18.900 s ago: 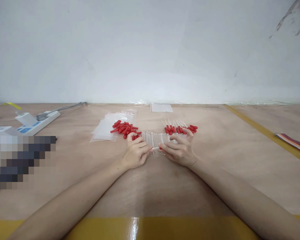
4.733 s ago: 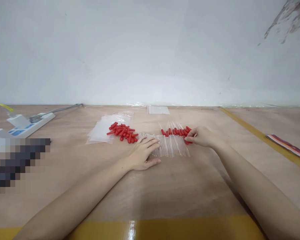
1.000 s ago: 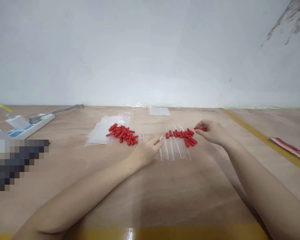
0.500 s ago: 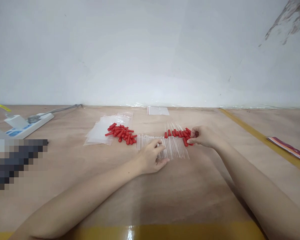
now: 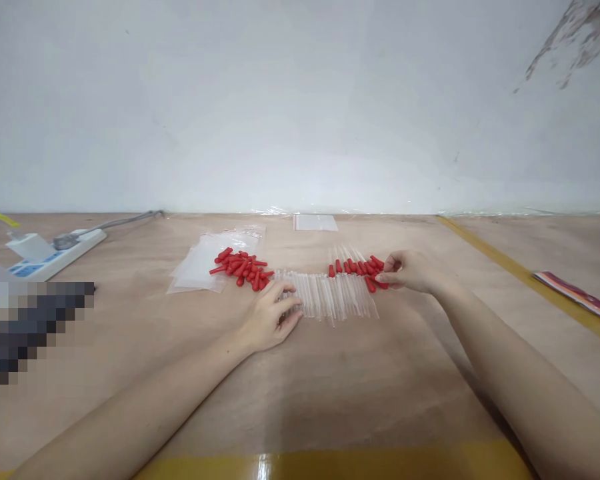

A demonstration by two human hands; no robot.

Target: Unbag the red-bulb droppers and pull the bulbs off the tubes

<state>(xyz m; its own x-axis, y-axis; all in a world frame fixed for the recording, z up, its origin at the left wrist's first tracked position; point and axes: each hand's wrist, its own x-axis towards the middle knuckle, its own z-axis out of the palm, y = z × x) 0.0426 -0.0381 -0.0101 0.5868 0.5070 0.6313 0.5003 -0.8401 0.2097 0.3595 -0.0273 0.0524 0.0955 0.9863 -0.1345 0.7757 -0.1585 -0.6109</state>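
Note:
A row of clear thin tubes (image 5: 337, 297) lies side by side on the table in front of me. At its left end rests my left hand (image 5: 275, 313), its fingers apart and curved over the tubes there. Behind the row's right part lie several droppers, clear pointed tubes with red rubber bulbs (image 5: 353, 267) facing me. My right hand (image 5: 410, 270) is at the right edge of these bulbs, thumb and fingers closed about a red bulb, partly hidden. A loose pile of red rubber bulbs (image 5: 240, 265) lies to the left, just beyond my left hand.
Clear plastic bags (image 5: 187, 270) lie under and beside the left pile. Another small bag (image 5: 315, 223) lies near the wall. At left are a power strip (image 5: 75, 252) with plugs and a blurred dark object (image 5: 30, 327). A colourful printed strip (image 5: 577, 297) lies far right.
My left hand has moved left along the tubes to the row's left end, uncovering its middle. The right hand has shifted only slightly at the red bulbs.

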